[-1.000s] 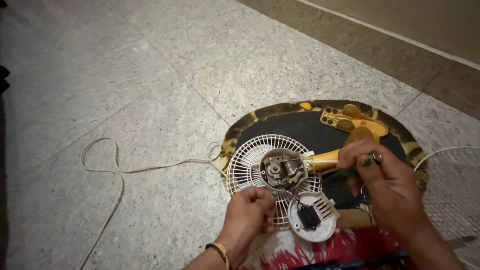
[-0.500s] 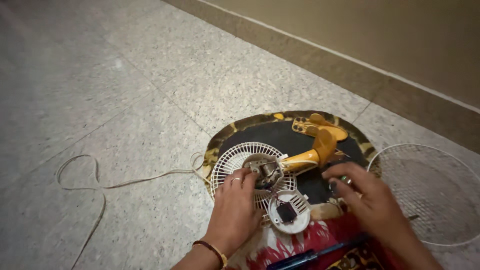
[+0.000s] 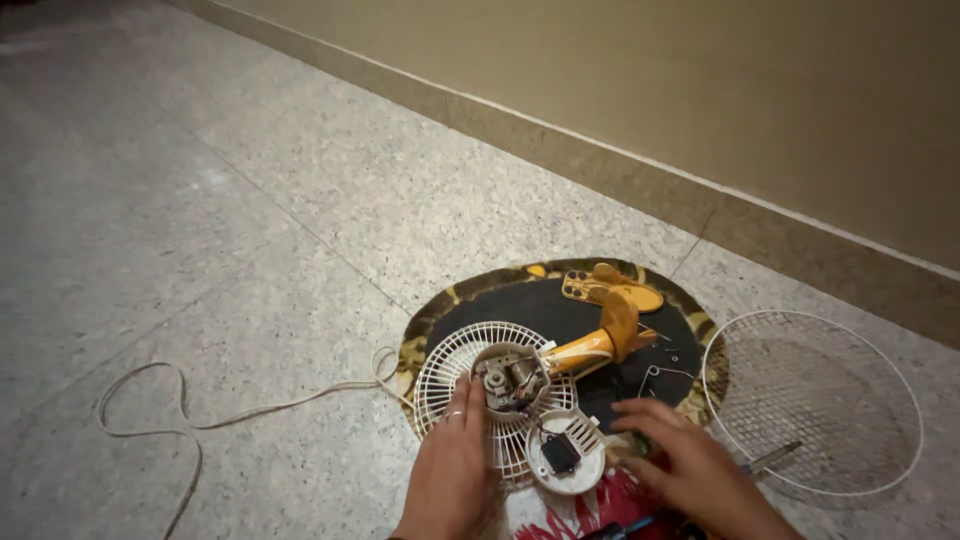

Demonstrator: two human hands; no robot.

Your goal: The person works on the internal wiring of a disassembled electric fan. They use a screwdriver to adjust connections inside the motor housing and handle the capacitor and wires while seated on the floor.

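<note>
A dismantled small fan lies on a round dark mat (image 3: pixel 520 300) on the floor. Its white rear grille (image 3: pixel 450 365) holds the exposed motor (image 3: pixel 510 378), joined to a yellow neck and stand (image 3: pixel 612 335). My left hand (image 3: pixel 455 460) rests flat on the grille, fingertips beside the motor. A white round motor cover (image 3: pixel 567 455) with a black part lies just in front. My right hand (image 3: pixel 690 465) is palm down on the mat's near right side, fingers curled over something small and dark that I cannot make out.
A white wire front grille (image 3: pixel 812 400) lies on the floor to the right, with a screwdriver tip (image 3: pixel 770 460) at its near edge. A white power cord (image 3: pixel 200 415) loops left across the speckled stone floor. A wall with a skirting strip (image 3: pixel 600 150) runs behind.
My right hand let go of the yellow neck and came down onto the mat near me. My left hand shifted up onto the grille by the motor. The view tilted up toward the wall.
</note>
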